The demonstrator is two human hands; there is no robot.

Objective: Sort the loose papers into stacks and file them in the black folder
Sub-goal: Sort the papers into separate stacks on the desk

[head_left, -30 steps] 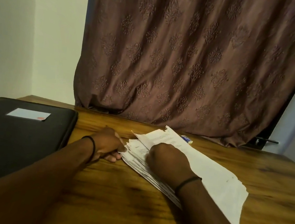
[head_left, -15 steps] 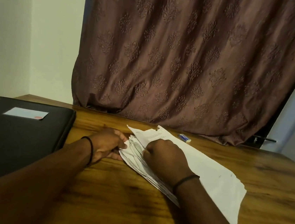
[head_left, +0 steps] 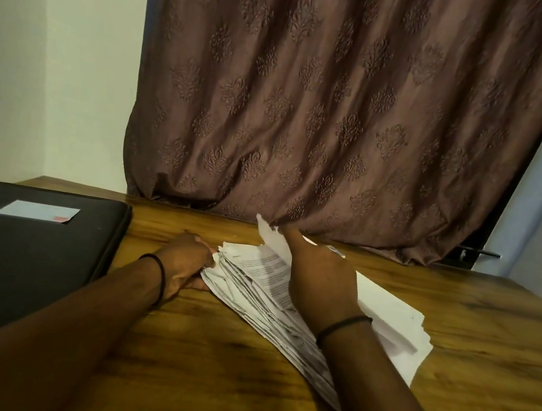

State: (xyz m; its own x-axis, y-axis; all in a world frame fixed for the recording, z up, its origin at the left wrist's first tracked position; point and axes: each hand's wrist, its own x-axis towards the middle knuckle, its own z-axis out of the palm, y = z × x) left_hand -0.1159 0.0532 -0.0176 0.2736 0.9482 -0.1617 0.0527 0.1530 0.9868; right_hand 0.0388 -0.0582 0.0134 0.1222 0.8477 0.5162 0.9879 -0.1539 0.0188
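A pile of loose printed papers (head_left: 254,281) lies slanted across the middle of the wooden table (head_left: 210,367). My left hand (head_left: 189,260) grips the pile's left corner, thumb on top and fingers under the edge. My right hand (head_left: 318,278) lifts the top sheet (head_left: 272,239) by its far corner, and that corner curls up off the pile. The closed black folder (head_left: 21,254) lies flat at the left of the table, apart from the papers, with a pale label (head_left: 37,212) on its cover.
A brown patterned curtain (head_left: 341,112) hangs right behind the table's far edge. A white wall (head_left: 43,61) stands at the left. A small white and blue object (head_left: 337,250) peeks out behind my right hand.
My right hand has risen from resting on the pile and peeled the top sheet's far corner upward. My left hand keeps its hold on the pile's left corner.
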